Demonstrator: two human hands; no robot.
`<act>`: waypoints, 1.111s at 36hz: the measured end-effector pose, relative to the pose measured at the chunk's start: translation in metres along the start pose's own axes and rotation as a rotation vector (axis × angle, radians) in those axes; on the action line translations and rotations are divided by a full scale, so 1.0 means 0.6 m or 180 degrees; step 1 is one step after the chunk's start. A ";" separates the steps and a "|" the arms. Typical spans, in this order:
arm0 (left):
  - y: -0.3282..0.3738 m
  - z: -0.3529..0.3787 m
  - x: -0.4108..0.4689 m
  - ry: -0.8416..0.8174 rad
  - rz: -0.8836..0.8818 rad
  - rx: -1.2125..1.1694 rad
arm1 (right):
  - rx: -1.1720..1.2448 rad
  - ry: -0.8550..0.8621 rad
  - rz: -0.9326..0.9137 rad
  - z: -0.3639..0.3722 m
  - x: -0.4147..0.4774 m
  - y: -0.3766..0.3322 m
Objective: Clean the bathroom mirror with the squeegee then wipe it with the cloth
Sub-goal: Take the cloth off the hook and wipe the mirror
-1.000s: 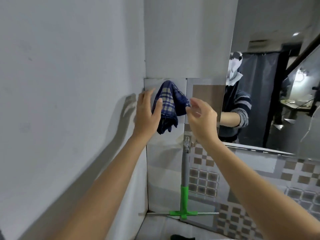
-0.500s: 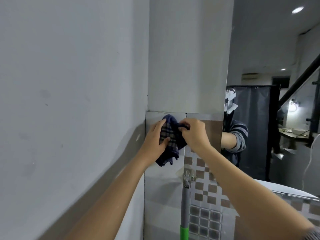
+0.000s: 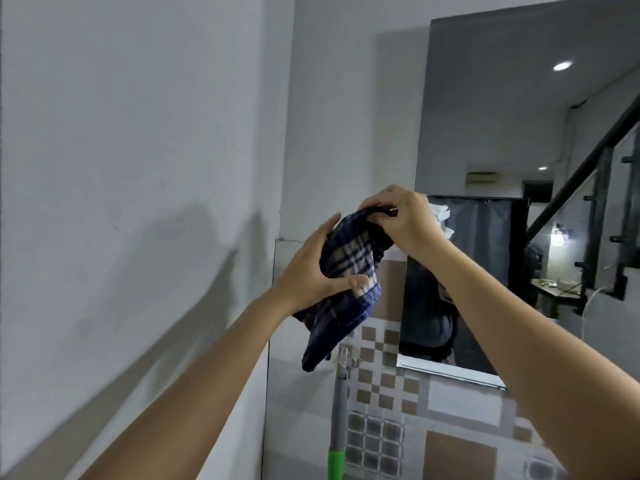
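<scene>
A dark blue plaid cloth (image 3: 346, 289) is bunched between both my hands in front of the wall. My left hand (image 3: 311, 271) cups its left side, thumb pressed across the fabric. My right hand (image 3: 401, 220) pinches its top edge from above. The mirror (image 3: 519, 133) fills the upper right and reflects a room, a dark curtain and the person. Below the cloth the squeegee (image 3: 338, 427) hangs upright from a wall hook (image 3: 344, 355), grey handle with a green lower section; its blade is out of view.
A plain grey wall (image 3: 138, 168) closes off the left, meeting the tiled wall (image 3: 398, 427) in a corner. The tiles carry brown and grey checker patterns under the mirror. A stair railing (image 3: 588, 150) shows in the reflection.
The view has tilted up and right, showing more mirror. Both hands have risen with the cloth toward the mirror's left edge, and the cloth is more gathered between them.
</scene>
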State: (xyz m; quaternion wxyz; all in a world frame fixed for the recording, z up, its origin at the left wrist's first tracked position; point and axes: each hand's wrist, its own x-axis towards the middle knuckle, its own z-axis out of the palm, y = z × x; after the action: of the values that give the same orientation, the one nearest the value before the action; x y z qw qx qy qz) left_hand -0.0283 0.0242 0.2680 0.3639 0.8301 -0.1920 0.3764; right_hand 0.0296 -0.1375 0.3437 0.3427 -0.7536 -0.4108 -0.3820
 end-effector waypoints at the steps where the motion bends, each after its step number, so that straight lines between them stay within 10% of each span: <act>1: 0.014 0.003 -0.008 -0.0056 -0.0014 -0.0077 | 0.0014 -0.0007 0.0027 -0.014 -0.012 0.002; 18: 0.177 0.162 -0.073 -0.1389 -0.0273 -0.0941 | 0.0295 -0.0085 0.0436 -0.179 -0.181 0.054; 40: 0.246 0.268 -0.086 -0.0507 -0.0777 -0.2973 | 0.2393 -0.0137 0.1935 -0.235 -0.434 0.100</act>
State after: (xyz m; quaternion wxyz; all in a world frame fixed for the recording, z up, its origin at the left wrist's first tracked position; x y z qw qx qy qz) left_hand -0.0711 -0.1913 0.2239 0.7230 0.6207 -0.2688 0.1401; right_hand -0.0555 -0.3732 0.1752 0.6788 -0.6712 -0.2886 -0.0740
